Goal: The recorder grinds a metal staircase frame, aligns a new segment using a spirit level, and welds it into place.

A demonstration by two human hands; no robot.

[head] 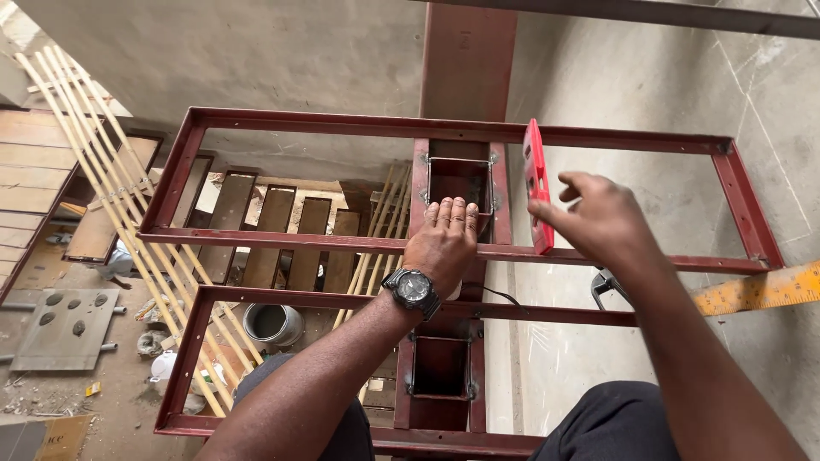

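The left hand [442, 243] covers part of the red steel frame [256, 237] and the bracket behind its fingers. The right hand's [602, 218] fingers hide the red spirit level's [535, 183] far face. The yellow measuring tape [760, 290] runs off the right edge.

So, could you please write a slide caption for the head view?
Left hand rests on a red steel stair frame while the right hand holds a red level upright on it.
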